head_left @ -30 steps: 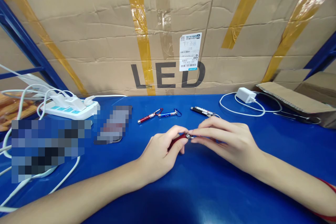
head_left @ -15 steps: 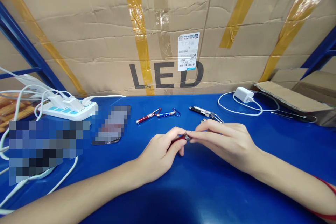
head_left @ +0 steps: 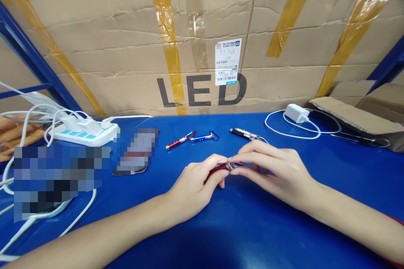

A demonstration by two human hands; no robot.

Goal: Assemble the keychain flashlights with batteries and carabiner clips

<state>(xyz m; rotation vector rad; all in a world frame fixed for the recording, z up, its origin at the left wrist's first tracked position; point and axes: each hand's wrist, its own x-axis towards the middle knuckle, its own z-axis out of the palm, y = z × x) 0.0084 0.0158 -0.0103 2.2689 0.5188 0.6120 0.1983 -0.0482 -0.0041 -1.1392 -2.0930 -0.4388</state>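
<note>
Between thumb and fingers, my left hand (head_left: 197, 183) grips a red metal penlight (head_left: 221, 168) above the blue table (head_left: 240, 227). The fingertips of my right hand (head_left: 277, 168) pinch the silver end of the same penlight, from the right. A bit of red shows past that end, between my right fingers. Behind my hands lie a red penlight with a clip (head_left: 176, 143), a blue penlight with a clip (head_left: 202, 138) and a black one (head_left: 241, 133), partly hidden by my right hand.
A phone (head_left: 136, 151) lies left of the penlights. A white power strip (head_left: 85, 133) with cables and a blurred object (head_left: 59, 180) are at the left. A white charger (head_left: 296, 113) and tweezers-like metal tool (head_left: 362, 138) lie back right, before a cardboard box (head_left: 353, 113).
My right thumb and fingers have shifted slightly and spread around the silver end, so more of it shows. The view has moved a little.
</note>
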